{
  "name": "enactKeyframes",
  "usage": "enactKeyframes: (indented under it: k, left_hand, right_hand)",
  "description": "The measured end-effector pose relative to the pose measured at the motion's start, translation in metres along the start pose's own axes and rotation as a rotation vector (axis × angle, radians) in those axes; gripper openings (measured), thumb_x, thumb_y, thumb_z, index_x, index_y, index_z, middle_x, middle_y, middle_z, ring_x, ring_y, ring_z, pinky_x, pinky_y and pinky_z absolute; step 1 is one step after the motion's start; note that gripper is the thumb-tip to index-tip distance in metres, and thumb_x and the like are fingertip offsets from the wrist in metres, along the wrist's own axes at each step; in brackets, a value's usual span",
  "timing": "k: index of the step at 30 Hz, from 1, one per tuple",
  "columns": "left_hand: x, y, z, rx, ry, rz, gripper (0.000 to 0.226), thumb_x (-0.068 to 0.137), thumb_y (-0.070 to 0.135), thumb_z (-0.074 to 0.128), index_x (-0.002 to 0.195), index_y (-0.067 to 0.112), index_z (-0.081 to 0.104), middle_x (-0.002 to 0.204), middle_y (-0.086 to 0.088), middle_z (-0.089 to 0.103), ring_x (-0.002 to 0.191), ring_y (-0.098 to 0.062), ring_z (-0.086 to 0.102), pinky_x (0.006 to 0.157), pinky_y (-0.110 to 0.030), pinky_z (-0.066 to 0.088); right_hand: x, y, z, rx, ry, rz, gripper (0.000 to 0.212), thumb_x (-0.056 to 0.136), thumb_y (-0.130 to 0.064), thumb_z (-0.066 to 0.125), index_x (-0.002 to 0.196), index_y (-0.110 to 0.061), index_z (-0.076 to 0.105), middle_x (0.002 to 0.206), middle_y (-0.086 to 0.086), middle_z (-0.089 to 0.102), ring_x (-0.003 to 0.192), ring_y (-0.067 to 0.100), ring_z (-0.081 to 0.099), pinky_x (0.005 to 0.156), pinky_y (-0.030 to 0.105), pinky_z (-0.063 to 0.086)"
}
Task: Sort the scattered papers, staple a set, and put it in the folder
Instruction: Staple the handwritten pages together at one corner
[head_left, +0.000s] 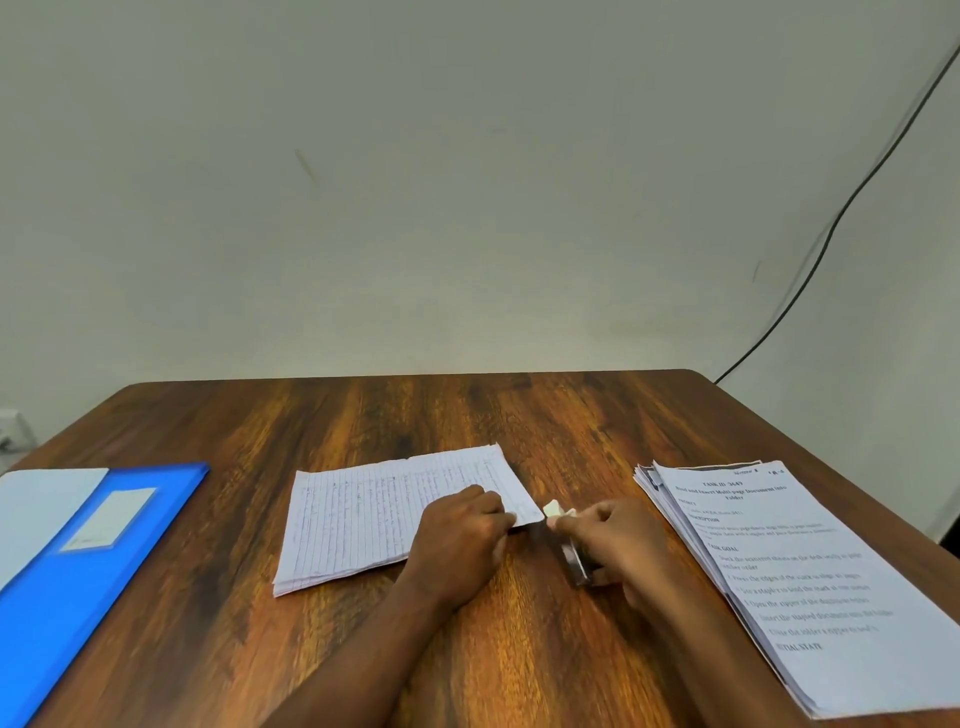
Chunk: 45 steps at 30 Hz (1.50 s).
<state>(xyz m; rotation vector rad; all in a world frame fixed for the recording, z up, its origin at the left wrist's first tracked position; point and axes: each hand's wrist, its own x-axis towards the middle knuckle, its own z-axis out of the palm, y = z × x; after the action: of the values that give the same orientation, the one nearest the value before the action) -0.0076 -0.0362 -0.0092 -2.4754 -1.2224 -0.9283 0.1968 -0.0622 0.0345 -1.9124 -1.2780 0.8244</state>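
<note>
Lined set (384, 519) lying mid-table, squared. Left hand (462, 535) curling on its right corner; right hand (613, 540) gripping stapler (574, 551) at that corner. Stapling seemingly underway; filing into blue folder (78, 571), left edge, remaining.

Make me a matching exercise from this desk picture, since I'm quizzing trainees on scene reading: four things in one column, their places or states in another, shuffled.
Things:
1. blue folder
2. handwritten lined sheets
3. stapler
4. printed stack

Places or states:
A. gripped by the right hand
B. at the table's right edge, untouched
C. at the table's left edge
D. in the middle, corner held by the left hand

Pairs: 1-C, 2-D, 3-A, 4-B
</note>
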Motion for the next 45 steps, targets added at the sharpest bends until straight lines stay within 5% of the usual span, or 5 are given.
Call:
enactKeyframes:
  k: [4, 15, 30, 39, 45]
  left_hand:
    - [-0.001, 0.0, 0.0, -0.001, 0.003, 0.001, 0.018, 0.083, 0.027, 0.082, 0.101, 0.025, 0.083, 0.088, 0.009, 0.077, 0.076, -0.007, 0.068, 0.062, -0.016, 0.031]
    - [-0.002, -0.001, 0.002, 0.032, 0.028, 0.019, 0.018, 0.085, 0.028, 0.08, 0.103, 0.024, 0.083, 0.089, 0.007, 0.077, 0.076, -0.009, 0.069, 0.062, -0.017, 0.034]
    - [-0.004, 0.001, 0.007, 0.168, 0.167, 0.158, 0.017, 0.096, 0.03, 0.066, 0.093, 0.019, 0.079, 0.077, 0.004, 0.07, 0.064, -0.012, 0.061, 0.049, -0.03, 0.046]
    - [-0.008, 0.005, -0.009, -0.018, 0.201, -0.229, 0.044, 0.091, 0.045, 0.067, 0.128, 0.023, 0.073, 0.122, 0.005, 0.076, 0.1, -0.013, 0.075, 0.08, -0.021, 0.053]
    - [-0.001, -0.009, -0.015, -0.127, 0.003, -0.554, 0.086, 0.089, 0.07, 0.054, 0.161, 0.03, 0.027, 0.164, 0.003, 0.037, 0.146, -0.023, 0.042, 0.116, -0.05, 0.042]
  right_hand:
    - [0.005, 0.013, -0.01, -0.393, 0.227, -0.205, 0.041, 0.072, -0.057, 0.085, 0.067, -0.019, 0.07, 0.063, -0.006, 0.068, 0.062, 0.012, 0.066, 0.063, 0.037, 0.059]
    - [-0.002, 0.011, 0.002, -0.495, 0.338, -0.295, 0.052, 0.076, -0.074, 0.074, 0.099, -0.028, 0.068, 0.098, -0.008, 0.072, 0.084, 0.011, 0.067, 0.072, 0.032, 0.06]
    - [-0.02, -0.016, 0.04, 0.303, 0.034, -0.166, 0.019, 0.097, -0.02, 0.073, 0.08, -0.012, 0.074, 0.062, 0.009, 0.074, 0.046, 0.017, 0.061, 0.05, 0.03, 0.052]
    - [-0.001, -0.001, -0.017, 0.214, 0.133, -0.306, 0.01, 0.098, -0.023, 0.071, 0.088, -0.024, 0.072, 0.074, 0.0, 0.076, 0.067, 0.018, 0.076, 0.06, 0.035, 0.059]
    - [0.019, 0.018, -0.058, 0.104, 0.077, -0.365, 0.012, 0.098, -0.02, 0.071, 0.087, -0.021, 0.073, 0.079, -0.005, 0.077, 0.065, 0.019, 0.075, 0.061, 0.028, 0.054]
